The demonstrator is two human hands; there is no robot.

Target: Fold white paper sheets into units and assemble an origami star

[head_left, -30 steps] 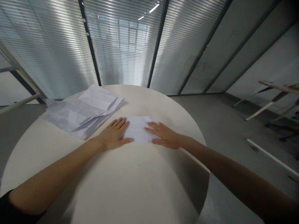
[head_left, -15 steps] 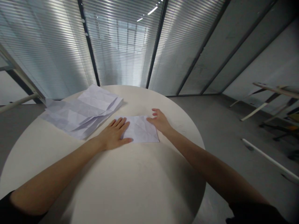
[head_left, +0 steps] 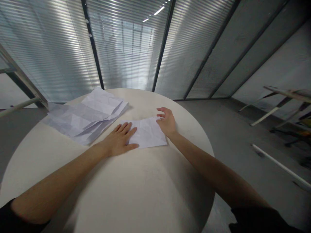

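A folded sheet of white paper (head_left: 149,132) with crease lines lies on the round white table in front of me. My left hand (head_left: 120,139) rests flat over its left end, fingers spread and pressing on it. At the opposite end, my right hand (head_left: 167,123) pinches the upper right edge between thumb and forefinger, the other fingers loosely curled. That end appears slightly raised from the tabletop. The thumb tip's exact contact with the paper is hard to make out.
Several large creased white sheets (head_left: 85,113) lie in a loose pile at the table's (head_left: 136,187) far left. Glass panels with blinds (head_left: 128,58) stand behind it. Another table (head_left: 289,92) is at the right, and a pale bar (head_left: 279,165) shows near the floor.
My right hand has moved slightly up and away from me, and the paper's right end has shifted and risen with it. My left hand stays in place.
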